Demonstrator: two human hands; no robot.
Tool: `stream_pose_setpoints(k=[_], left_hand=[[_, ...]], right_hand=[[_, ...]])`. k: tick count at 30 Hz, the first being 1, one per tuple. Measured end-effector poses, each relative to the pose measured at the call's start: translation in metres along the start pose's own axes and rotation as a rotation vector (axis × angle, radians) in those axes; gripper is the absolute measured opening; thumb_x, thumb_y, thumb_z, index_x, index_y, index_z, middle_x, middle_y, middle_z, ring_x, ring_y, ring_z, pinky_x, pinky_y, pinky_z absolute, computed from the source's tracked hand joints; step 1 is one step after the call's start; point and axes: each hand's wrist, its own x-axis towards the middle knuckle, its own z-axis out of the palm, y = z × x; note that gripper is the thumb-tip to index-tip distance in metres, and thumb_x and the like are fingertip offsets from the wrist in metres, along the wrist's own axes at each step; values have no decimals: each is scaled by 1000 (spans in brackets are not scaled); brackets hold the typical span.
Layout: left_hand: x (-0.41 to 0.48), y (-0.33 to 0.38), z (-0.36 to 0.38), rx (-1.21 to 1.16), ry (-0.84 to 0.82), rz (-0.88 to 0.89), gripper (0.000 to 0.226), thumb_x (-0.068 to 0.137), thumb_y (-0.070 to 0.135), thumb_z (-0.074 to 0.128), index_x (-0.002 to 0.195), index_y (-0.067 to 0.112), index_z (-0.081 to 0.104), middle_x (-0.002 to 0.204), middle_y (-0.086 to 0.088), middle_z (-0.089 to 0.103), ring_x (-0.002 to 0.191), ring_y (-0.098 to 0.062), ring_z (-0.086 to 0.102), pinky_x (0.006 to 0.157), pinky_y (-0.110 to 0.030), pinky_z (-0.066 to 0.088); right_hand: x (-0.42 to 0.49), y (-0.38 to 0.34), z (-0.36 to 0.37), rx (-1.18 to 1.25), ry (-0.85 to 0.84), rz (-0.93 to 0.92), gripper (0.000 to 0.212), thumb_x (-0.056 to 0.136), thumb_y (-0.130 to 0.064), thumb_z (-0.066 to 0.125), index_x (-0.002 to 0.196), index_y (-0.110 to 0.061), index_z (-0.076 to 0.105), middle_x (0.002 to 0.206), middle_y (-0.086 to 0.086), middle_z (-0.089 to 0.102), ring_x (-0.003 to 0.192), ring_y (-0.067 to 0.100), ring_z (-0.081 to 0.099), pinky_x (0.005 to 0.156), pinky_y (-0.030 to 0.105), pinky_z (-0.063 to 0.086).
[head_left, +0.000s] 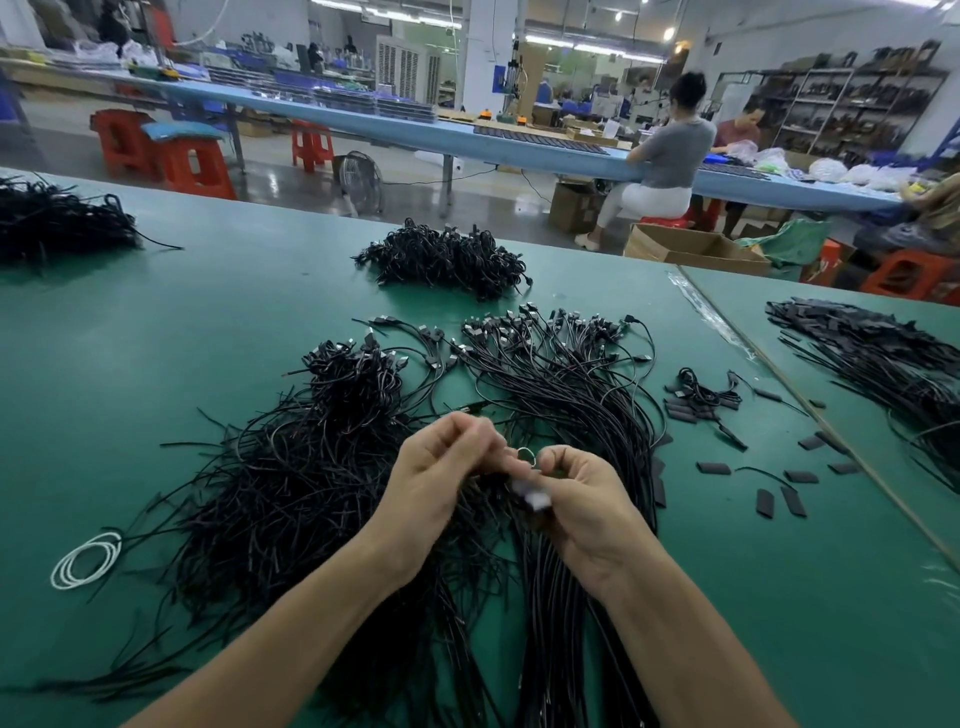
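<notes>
Both hands hover over the middle of the green desk, fingers curled and fingertips drawn close together. The left hand and the right hand each pinch a thin cable, whose small pale loop shows in the gap between them. Motion blur hides exactly how the fingers grip it, and a whitish smear sits just below the loop at the right hand's fingertips.

Under the hands lies a bundle of straight black cables. It runs from the near edge away from the person, with its plug ends fanned out at the far side. Touching it on the left is a loose pile of tangled black cables, spread wide across the desk. Beyond both, well apart, sits a far pile of coiled cables.

To the right of the bundle, short black sleeves lie scattered, some flat and single, some gathered in a small cluster with a few cables. Thin white rings rest near the left edge, just beside the loose pile's outer strands. Another dark heap lies at the far left corner. A strip of clear wrap lies along the seam to the next desk, which carries a stack of black parts.
</notes>
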Motion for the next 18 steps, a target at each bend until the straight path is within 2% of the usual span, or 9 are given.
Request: stream_pose_setpoints(k=[2, 5, 7, 9, 13, 15, 18], left_hand=[[-3, -4, 0, 164, -25, 70, 8, 88, 19, 72, 91, 14, 66, 91, -6, 76, 89, -16, 72, 79, -22, 54], [-5, -10, -1, 536, 87, 146, 31, 75, 17, 86, 92, 28, 62, 94, 8, 64, 84, -4, 58, 70, -17, 46], [-7, -11, -1, 646, 156, 144, 39, 71, 23, 89, 90, 31, 57, 79, 16, 54, 68, -2, 47, 61, -15, 41], [-7, -13, 1, 632, 164, 112, 39, 74, 22, 87, 89, 32, 52, 66, 15, 55, 55, -1, 46, 53, -15, 40], [-4, -12, 5, 619, 137, 107, 37, 85, 22, 78, 92, 41, 48, 66, 6, 68, 45, -4, 55, 44, -22, 47], [-5, -10, 5, 573, 104, 103, 32, 89, 21, 73, 93, 42, 50, 68, 4, 72, 50, -9, 65, 48, -29, 56], [-3, -7, 2, 482, 89, 75, 30, 92, 13, 70, 97, 38, 53, 80, 1, 77, 68, -21, 74, 65, -44, 62]], right_hand=[[0, -2, -1, -2, 37, -6, 36, 63, -7, 80, 69, -14, 46, 52, 1, 59, 41, 8, 57, 40, 17, 44], [4, 1, -6, -45, 107, -58, 35, 82, 2, 74, 70, -17, 46, 56, -1, 59, 47, 9, 55, 43, 20, 45], [4, 4, -7, -109, 104, -108, 36, 85, 1, 72, 71, -18, 46, 57, -6, 59, 50, 6, 52, 49, 19, 43], [4, 5, -7, -125, 87, -153, 35, 85, 2, 72, 72, -18, 46, 59, -8, 60, 52, 2, 54, 52, 16, 45], [3, 7, -4, -108, 50, -201, 34, 86, 4, 70, 74, -17, 47, 62, -6, 62, 54, 2, 57, 54, 14, 47], [2, 6, -4, -79, 15, -202, 32, 87, 5, 69, 75, -16, 47, 64, -4, 62, 55, 4, 57, 54, 15, 48], [0, 2, -5, -33, -28, -184, 30, 86, 5, 67, 76, -14, 46, 67, 0, 63, 57, 7, 57, 53, 18, 48]])
